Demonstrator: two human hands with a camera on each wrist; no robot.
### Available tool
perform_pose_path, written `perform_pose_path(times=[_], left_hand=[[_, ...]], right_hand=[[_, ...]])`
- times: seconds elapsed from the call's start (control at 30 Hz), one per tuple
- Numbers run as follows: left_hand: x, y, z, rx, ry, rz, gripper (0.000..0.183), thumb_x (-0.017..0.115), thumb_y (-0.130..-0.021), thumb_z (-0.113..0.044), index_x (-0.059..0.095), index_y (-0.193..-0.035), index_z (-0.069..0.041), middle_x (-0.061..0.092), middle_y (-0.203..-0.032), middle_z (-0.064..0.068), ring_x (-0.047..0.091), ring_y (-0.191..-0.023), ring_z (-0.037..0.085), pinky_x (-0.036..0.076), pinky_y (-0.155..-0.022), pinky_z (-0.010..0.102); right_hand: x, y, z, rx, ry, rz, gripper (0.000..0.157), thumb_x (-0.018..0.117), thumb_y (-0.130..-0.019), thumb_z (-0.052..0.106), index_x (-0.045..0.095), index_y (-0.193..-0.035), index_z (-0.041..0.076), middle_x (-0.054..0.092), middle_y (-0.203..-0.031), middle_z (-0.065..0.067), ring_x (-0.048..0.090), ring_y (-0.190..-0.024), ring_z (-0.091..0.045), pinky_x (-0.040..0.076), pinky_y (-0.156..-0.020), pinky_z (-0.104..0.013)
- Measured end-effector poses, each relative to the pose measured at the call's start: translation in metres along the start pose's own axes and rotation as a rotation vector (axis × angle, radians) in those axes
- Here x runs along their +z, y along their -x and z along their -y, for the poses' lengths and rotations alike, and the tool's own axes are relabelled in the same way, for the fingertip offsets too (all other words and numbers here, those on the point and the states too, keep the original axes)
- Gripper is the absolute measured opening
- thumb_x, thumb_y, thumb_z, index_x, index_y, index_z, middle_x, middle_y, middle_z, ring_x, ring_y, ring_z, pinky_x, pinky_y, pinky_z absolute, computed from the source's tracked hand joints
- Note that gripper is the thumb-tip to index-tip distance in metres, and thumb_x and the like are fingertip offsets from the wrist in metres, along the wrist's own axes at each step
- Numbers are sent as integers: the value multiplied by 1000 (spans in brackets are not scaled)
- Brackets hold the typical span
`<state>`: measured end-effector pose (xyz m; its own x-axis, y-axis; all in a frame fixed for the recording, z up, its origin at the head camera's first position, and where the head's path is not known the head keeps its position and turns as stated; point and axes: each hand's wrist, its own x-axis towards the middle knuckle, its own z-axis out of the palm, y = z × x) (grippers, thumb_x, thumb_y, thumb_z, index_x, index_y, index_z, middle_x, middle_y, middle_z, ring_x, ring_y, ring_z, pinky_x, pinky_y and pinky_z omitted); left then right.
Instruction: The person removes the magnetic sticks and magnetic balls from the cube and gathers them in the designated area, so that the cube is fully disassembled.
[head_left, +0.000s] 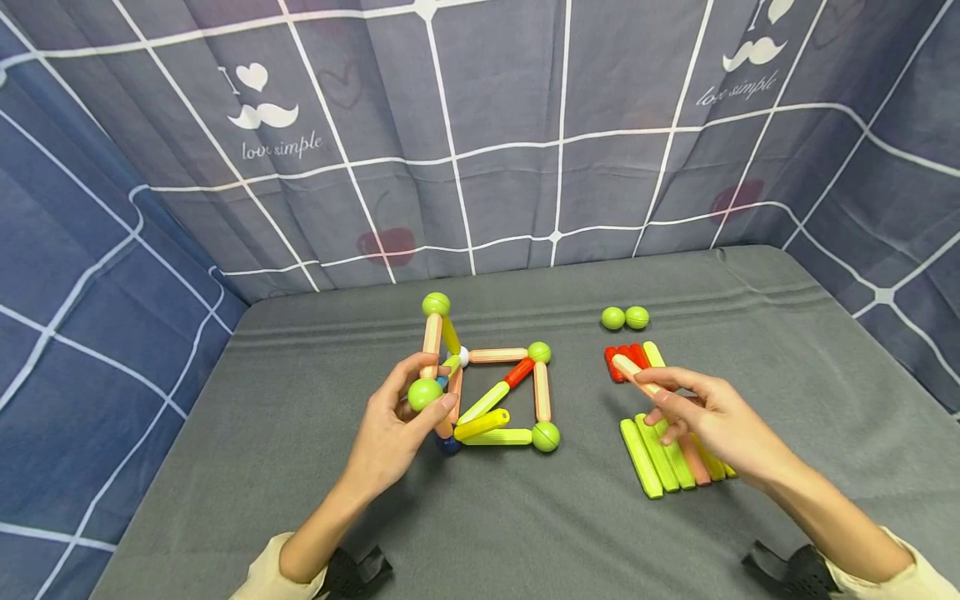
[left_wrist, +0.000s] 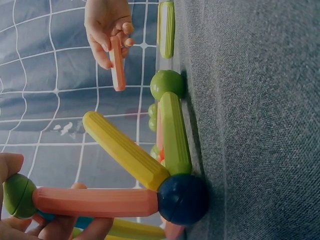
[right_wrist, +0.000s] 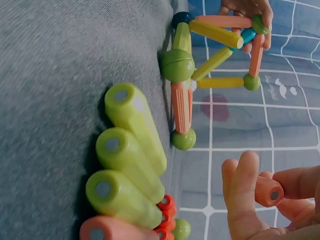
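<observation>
My left hand [head_left: 384, 433] grips the raised near corner of a frame of magnetic rods and balls, around a green ball [head_left: 425, 395]. From that ball a pink rod [left_wrist: 95, 202] runs down to a dark blue ball [left_wrist: 183, 199] on the cloth. A yellow rod [head_left: 482, 424] slants up from the blue ball, its far end free. The frame's base has green balls at two right corners, with a red and green diagonal [head_left: 495, 392] across it. Over the loose rods, my right hand [head_left: 708, 421] pinches a pink magnetic rod [head_left: 632, 370] between thumb and fingers.
Under the right hand lies a row of green, pink and yellow rods [head_left: 660, 458]. Short red rods [head_left: 617, 365] sit behind them, and two loose green balls [head_left: 625, 317] farther back. Grey cloth [head_left: 300, 375] covers the table; a checked curtain [head_left: 495, 125] hangs behind.
</observation>
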<state>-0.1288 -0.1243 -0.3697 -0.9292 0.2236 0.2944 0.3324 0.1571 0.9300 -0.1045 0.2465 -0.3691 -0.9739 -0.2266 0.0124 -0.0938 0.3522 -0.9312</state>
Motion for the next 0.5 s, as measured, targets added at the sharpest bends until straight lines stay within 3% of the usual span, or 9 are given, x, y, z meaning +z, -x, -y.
perform_pose_path(times=[0.1, 0.33, 0.5], left_hand=[[0, 0, 0, -1, 5, 0, 47, 70, -91, -2, 52, -135, -11, 60, -124, 21, 59, -75, 14, 43, -58, 20], [0, -1, 0, 4, 19, 5, 48, 69, -91, -1, 51, -135, -9, 59, -124, 22, 60, -77, 13, 45, -59, 20], [0, 0, 0, -2, 16, 6, 49, 70, -91, -2, 51, -136, -10, 60, -125, 22, 62, -80, 14, 48, -62, 20]], right_hand=[[-5, 2, -4, -9, 1, -10, 33, 53, -104, 21, 56, -131, 1, 64, -85, -22, 64, -74, -31, 52, -71, -30], [-19, 9, -16, -15, 64, -91, 30, 56, -103, 20, 60, -129, 6, 66, -112, -1, 59, -92, -17, 45, -70, -28], [-28, 13, -27, -69, 110, -92, 33, 49, -105, 10, 54, -136, 4, 62, -108, -5, 53, -82, -19, 43, -65, -29]])
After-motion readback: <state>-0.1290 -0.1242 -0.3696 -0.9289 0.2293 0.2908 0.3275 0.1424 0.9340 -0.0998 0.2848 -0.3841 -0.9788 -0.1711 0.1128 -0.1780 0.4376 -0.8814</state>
